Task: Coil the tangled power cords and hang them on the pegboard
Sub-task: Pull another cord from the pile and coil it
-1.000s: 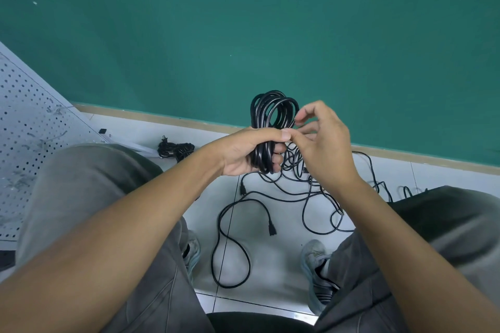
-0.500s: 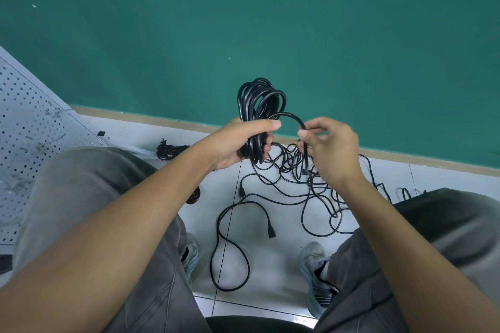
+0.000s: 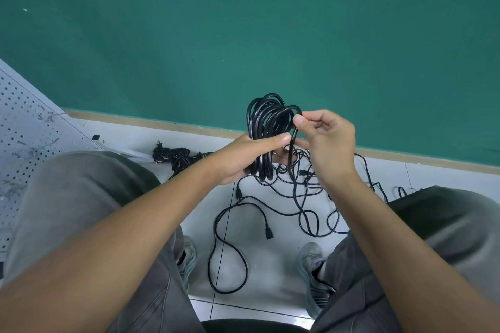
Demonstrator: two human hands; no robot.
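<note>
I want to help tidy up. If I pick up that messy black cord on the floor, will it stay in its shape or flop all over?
Probably flop: the loose cord lies on the tiled floor in soft, wandering curves. It may also drag other loops along, since the strands cross each other. The coil seems to keep its rounds only because the left hand grips it.
</note>
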